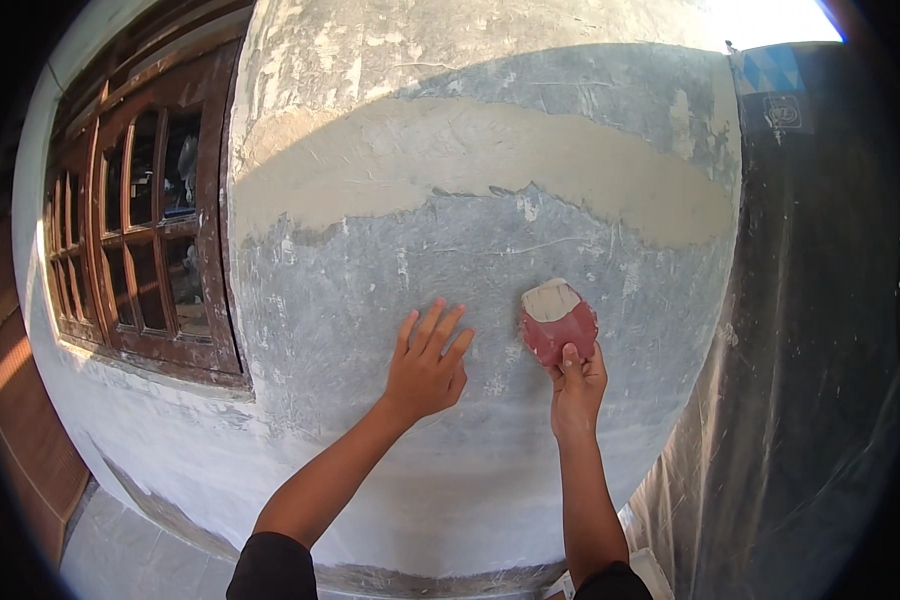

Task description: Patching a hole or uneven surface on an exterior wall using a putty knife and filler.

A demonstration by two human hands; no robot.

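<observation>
My left hand (428, 370) is raised at the grey plastered wall (370, 260), its fingers spread and holding nothing. Whether the fingertips touch the wall I cannot tell. To the right, my right hand (576, 390) grips a flat red putty spreader (562, 335) with a rounded outline, thumb on its near face. Pale putty (550, 300) covers the spreader's upper part. Above both hands, a wide beige band of putty (490, 150) runs across the wall, with a ragged lower edge.
A brown wooden window (135, 230) with small panes is set in the wall at the left. Dark plastic sheeting (800, 300) hangs along the right side. Below, a grey floor (140, 545) meets the wall's foot. Sunlight falls across the upper wall.
</observation>
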